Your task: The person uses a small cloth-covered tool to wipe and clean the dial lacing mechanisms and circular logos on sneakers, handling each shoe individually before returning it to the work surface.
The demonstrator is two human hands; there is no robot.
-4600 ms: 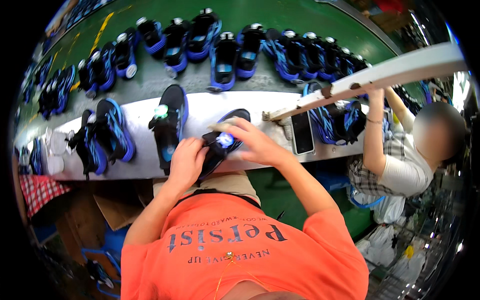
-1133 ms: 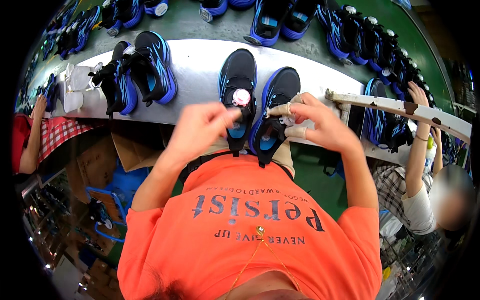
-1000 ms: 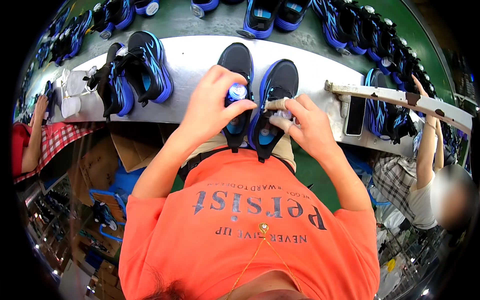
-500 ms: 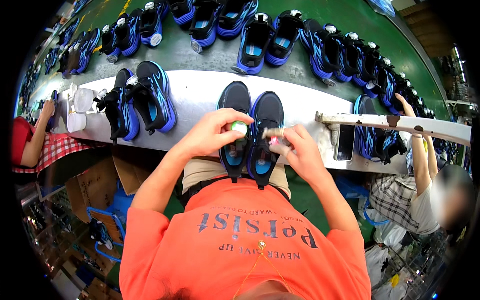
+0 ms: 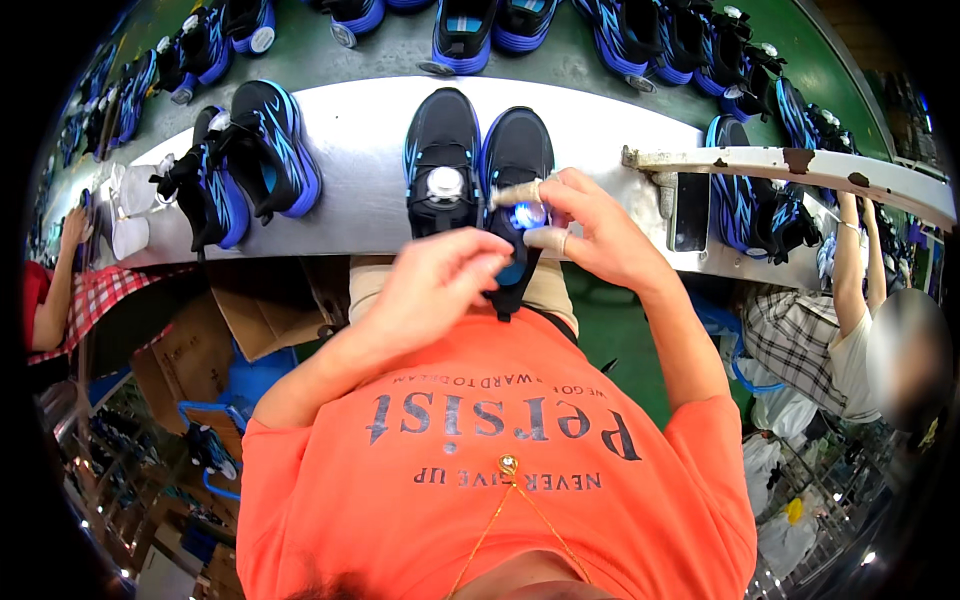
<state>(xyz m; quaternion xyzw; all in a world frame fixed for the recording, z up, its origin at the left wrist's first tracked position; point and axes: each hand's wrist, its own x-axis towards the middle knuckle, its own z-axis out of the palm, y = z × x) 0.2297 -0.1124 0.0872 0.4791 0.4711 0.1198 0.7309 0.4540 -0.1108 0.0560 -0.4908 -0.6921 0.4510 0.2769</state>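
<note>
A pair of black and blue sneakers lies in front of me at the metal table's edge, toes pointing away. On the tongue of the left sneaker [image 5: 440,130] sits a round white disc [image 5: 445,183]. My right hand [image 5: 595,225], with coverings on some fingertips, is closed around a small round piece glowing blue [image 5: 527,214] on the tongue of the right sneaker [image 5: 520,145]. Beside the sneakers' heels is my left hand [image 5: 430,290], its fingers loosely bent and somewhat blurred, with nothing visible in them. It partly covers the left sneaker's opening.
Another pair of sneakers [image 5: 270,150] stands at the left, near clear plastic containers [image 5: 130,220]. To the right, a chipped white metal bar [image 5: 740,160] crosses above a phone [image 5: 690,210]. Rows of sneakers fill the green surface [image 5: 560,75]. Other people work on both sides.
My left hand has let go of the round green-and-white piece at the left sneaker and drawn back toward me. My right hand now grips the glowing piece. The view has shifted, placing the sneakers higher.
</note>
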